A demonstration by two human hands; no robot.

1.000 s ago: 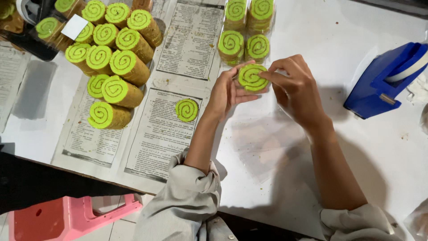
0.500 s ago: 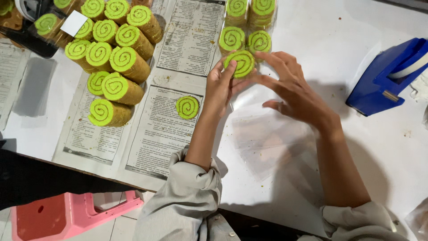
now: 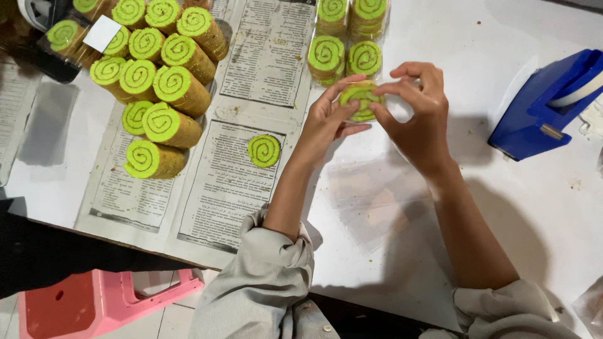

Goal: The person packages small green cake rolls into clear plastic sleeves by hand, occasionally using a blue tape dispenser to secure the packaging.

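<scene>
Your left hand (image 3: 326, 119) and right hand (image 3: 419, 116) meet just above the middle of the frame, and between them you hold one green swirl roll slice (image 3: 360, 100), fingers of both hands closed round its rim. The slice is a short round disc; its flat spiral face points up toward your camera, so its short axis runs up at you and no long axis shows. It looks bright green with a darker brownish spiral line, partly hidden by your fingertips, and whether a clear wrap covers it cannot be told. Just above it in the frame stand wrapped stacks of slices (image 3: 345, 37), near but apart from your hands. A single loose slice (image 3: 264, 150) lies flat on the newspaper (image 3: 267, 56) left of your left forearm. Whole green rolls (image 3: 160, 81) are piled at upper left. A blue tape dispenser (image 3: 543, 107) sits at right on the white worktop (image 3: 553, 213). Clear plastic sheets (image 3: 370, 201) lie between your forearms.
</scene>
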